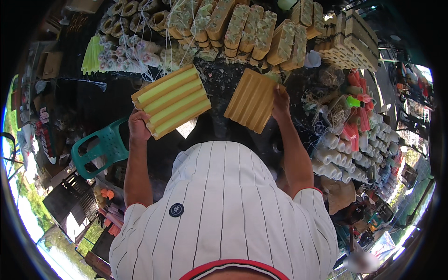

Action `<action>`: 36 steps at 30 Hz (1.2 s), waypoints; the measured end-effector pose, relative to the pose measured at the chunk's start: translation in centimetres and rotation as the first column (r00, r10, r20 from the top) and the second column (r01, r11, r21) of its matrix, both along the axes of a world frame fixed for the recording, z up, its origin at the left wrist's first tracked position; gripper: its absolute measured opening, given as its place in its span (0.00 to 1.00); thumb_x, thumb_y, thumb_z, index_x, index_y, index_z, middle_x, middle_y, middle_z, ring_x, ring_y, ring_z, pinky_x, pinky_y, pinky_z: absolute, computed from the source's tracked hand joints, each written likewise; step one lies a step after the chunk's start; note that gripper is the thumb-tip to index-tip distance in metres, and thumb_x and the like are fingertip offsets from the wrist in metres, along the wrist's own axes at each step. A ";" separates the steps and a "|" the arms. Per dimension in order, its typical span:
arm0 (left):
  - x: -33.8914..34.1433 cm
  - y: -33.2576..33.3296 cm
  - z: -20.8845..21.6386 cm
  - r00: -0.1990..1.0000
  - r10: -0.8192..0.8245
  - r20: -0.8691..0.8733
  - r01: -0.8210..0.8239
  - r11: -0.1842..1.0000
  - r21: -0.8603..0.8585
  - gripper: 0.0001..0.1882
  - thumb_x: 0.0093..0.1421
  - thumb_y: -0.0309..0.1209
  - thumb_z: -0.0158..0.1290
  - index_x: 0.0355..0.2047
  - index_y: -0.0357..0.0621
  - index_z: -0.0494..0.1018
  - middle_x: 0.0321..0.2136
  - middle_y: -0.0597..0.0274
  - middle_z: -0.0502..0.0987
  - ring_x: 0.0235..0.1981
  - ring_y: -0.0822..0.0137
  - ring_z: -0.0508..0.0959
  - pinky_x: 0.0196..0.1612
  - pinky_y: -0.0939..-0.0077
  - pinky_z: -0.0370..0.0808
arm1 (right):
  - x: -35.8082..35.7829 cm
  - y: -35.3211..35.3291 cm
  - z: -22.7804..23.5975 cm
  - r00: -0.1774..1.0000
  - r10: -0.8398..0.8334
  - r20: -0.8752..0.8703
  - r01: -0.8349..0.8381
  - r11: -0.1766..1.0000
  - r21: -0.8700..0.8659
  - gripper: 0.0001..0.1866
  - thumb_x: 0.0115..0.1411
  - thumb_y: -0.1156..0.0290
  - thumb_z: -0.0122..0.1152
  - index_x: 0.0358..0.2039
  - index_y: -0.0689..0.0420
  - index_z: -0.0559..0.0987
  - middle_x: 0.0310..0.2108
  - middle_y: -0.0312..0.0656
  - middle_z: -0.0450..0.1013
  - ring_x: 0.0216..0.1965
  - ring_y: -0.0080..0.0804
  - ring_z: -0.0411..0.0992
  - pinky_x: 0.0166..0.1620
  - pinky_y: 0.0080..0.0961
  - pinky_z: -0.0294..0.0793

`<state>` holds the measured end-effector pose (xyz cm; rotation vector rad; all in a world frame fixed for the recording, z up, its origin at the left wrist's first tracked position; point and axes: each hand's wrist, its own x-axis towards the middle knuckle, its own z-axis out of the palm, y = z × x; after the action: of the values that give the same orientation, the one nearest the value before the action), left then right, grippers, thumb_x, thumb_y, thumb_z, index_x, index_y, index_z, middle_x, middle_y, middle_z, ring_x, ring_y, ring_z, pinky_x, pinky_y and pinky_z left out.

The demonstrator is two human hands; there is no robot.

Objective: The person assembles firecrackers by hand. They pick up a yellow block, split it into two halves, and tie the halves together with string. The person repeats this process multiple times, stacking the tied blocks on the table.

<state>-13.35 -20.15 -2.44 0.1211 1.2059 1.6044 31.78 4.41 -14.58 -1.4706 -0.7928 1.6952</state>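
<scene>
My left hand (140, 125) is closed on the near left edge of a tan grooved slab (173, 105). Pale yellow-green sticks (175, 103) lie side by side in that slab's grooves. On the other side, my right hand (281, 103) grips a second tan grooved slab (254, 100) by its right edge, and no sticks show in its grooves. Both slabs are held up and tilted, a gap between them, with their grooved faces toward me. The fingers behind each slab are partly hidden.
Tan blocks (242, 32) crusted with drips stand in a row at the back. White-wrapped bundles (126, 53) and yellow-green sticks (93, 55) sit back left. A green plastic chair (103, 145) is at my left; white cylinders (338, 156) and pink bundles (357, 121) are piled right.
</scene>
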 end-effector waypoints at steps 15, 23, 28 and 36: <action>2.3 6.5 2.9 0.989 -0.148 -0.005 0.143 0.966 -0.215 0.27 0.52 0.15 0.53 0.55 0.32 0.70 0.47 0.51 0.79 0.48 0.56 0.83 0.56 0.59 0.81 | -9.4 5.3 -1.2 0.110 0.295 0.949 -0.490 0.847 -0.207 0.35 0.69 0.34 0.54 0.51 0.56 0.84 0.45 0.54 0.83 0.51 0.57 0.81 0.52 0.53 0.80; 5.2 10.5 2.4 0.913 -0.337 -0.230 0.265 0.918 -0.294 0.21 0.55 0.19 0.57 0.51 0.29 0.73 0.43 0.53 0.79 0.42 0.63 0.80 0.48 0.67 0.79 | -9.4 3.9 -1.2 0.194 0.182 0.964 -0.553 0.832 -0.046 0.26 0.68 0.45 0.62 0.48 0.56 0.85 0.44 0.56 0.83 0.49 0.57 0.81 0.51 0.51 0.80; 5.9 12.9 0.5 0.889 -0.381 -0.255 0.277 0.889 -0.364 0.19 0.55 0.19 0.56 0.49 0.29 0.75 0.42 0.54 0.81 0.41 0.64 0.80 0.46 0.67 0.79 | -9.6 3.4 -1.9 0.211 0.180 0.961 -0.534 0.844 -0.040 0.18 0.66 0.55 0.66 0.45 0.57 0.87 0.44 0.53 0.83 0.48 0.55 0.81 0.51 0.49 0.79; 7.0 14.7 0.8 0.859 -0.468 -0.207 0.420 0.876 -0.237 0.22 0.57 0.21 0.54 0.53 0.29 0.74 0.45 0.53 0.81 0.43 0.62 0.82 0.49 0.66 0.79 | -9.2 3.5 -1.7 0.141 0.179 0.974 -0.558 0.827 -0.071 0.22 0.70 0.50 0.59 0.44 0.58 0.86 0.43 0.55 0.83 0.46 0.56 0.81 0.51 0.51 0.80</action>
<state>-6.35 -5.41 -1.67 0.4720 1.3998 1.0844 22.58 7.93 -16.31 -2.1495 -2.1824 0.5775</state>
